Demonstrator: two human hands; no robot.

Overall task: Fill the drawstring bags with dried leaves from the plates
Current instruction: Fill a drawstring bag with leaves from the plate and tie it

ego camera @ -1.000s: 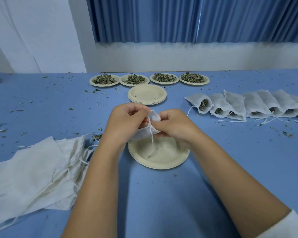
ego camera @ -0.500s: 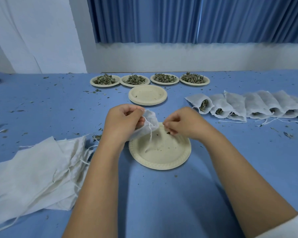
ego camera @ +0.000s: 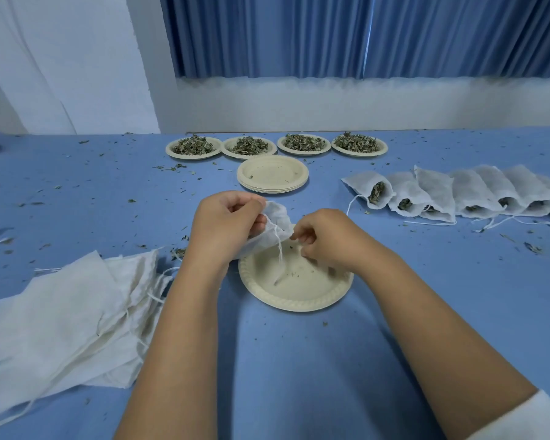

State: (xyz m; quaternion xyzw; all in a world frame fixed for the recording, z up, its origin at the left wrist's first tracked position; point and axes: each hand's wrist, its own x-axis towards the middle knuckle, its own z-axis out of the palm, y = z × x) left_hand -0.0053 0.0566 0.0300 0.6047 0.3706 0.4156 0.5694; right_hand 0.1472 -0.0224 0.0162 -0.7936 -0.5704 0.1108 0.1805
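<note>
1. While the left hand (ego camera: pixel 229 223) grips a white drawstring bag (ego camera: pixel 278 222) above the nearly bare paper plate (ego camera: pixel 299 301), the bag's cord (ego camera: pixel 279 249) dangles.
2. Right hand (ego camera: pixel 326 241) curls at the bag's mouth; I cannot tell whether it holds anything.

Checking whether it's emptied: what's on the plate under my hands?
Only a few leaf crumbs show on the near plate, with the drawstring of the held bag dangling over it. The parts beneath the bag and the right hand are covered.
</note>
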